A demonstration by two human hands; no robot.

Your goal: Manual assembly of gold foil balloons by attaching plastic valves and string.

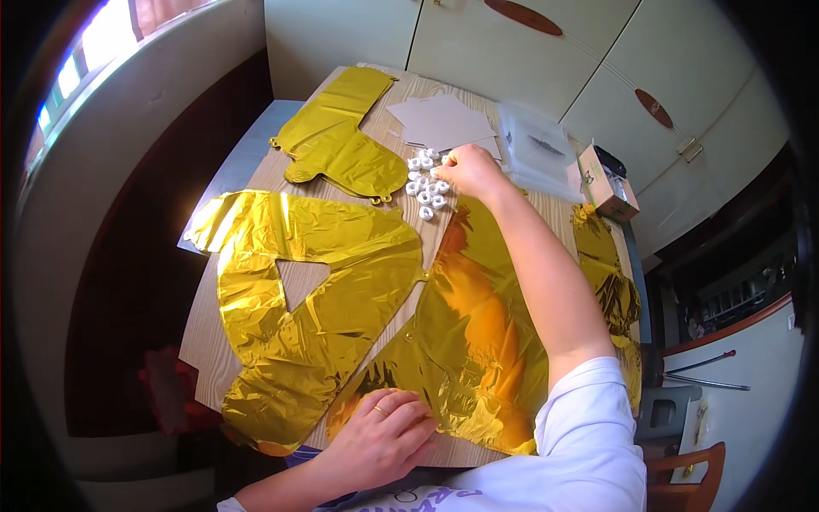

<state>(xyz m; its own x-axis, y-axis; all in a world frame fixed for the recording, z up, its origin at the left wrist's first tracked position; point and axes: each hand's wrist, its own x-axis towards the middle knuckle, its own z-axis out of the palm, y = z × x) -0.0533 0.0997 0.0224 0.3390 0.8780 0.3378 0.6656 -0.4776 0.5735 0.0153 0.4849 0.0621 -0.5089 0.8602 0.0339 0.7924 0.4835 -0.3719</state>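
Stretched to the far middle of the table, my right hand (471, 171) pinches at a group of small white rolls (425, 197), its fingertips on one at the group's right side. My left hand (388, 433) is curled at the table's near edge, beside the lower edge of a flat gold foil balloon (478, 333). Its fingertips are partly hidden, and whatever they hold does not show. My right forearm passes over that shiny balloon. To the left lies another flat gold foil balloon (256, 333) with a triangular opening.
A folded gold foil balloon (341, 128) lies at the far left. Behind the rolls are pale card sheets (444, 119) and clear plastic bags (537, 145). A small box (607, 183) and more gold foil (601, 247) sit along the right edge. Cabinets (512, 51) stand behind the wooden table.
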